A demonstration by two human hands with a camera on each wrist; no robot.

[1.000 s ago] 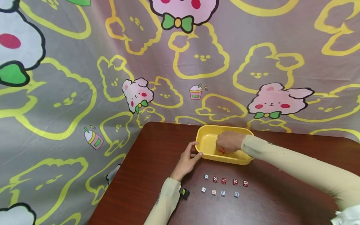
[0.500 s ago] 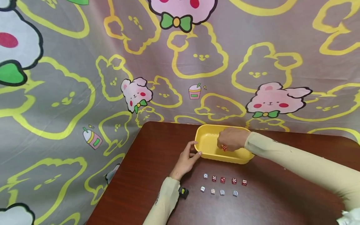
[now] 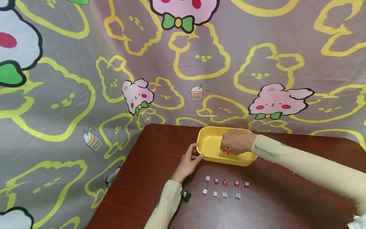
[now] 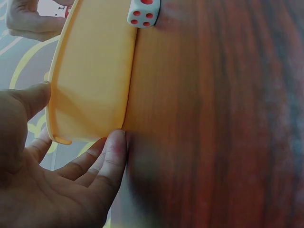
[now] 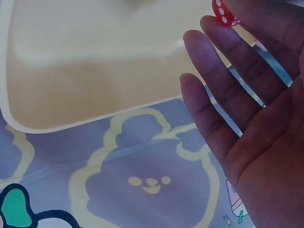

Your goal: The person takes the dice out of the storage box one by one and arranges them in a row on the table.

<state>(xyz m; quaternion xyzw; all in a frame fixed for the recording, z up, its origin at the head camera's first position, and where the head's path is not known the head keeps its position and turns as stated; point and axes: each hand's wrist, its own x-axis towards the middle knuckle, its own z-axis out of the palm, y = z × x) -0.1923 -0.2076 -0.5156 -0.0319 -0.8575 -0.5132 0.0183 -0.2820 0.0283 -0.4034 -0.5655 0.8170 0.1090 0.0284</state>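
My left hand (image 3: 187, 162) grips the left end of a yellow plastic tub (image 3: 226, 160). In the left wrist view its thumb (image 4: 35, 99) lies at the tub's rim and its fingers (image 4: 111, 156) rest against the outer wall. My right hand (image 3: 237, 141) is over the inside of the tub, pinching a red die (image 5: 224, 13) with white pips between thumb and index finger; its other fingers extend loosely. Part of the tub's inside is hidden behind this hand. In the left wrist view a white die (image 4: 143, 13) with red pips appears beside the tub.
Two rows of dice lie on the dark wooden table (image 3: 160, 152) in front of the tub: a back row with several red dice (image 3: 225, 182) and one white die (image 3: 207, 178), and a front row of white dice (image 3: 224, 195). Patterned cloth (image 3: 160, 63) hangs behind and left.
My right hand has shifted slightly to the right over the tub, and the red die in its fingers has turned a little. My left hand keeps its hold on the tub's end.
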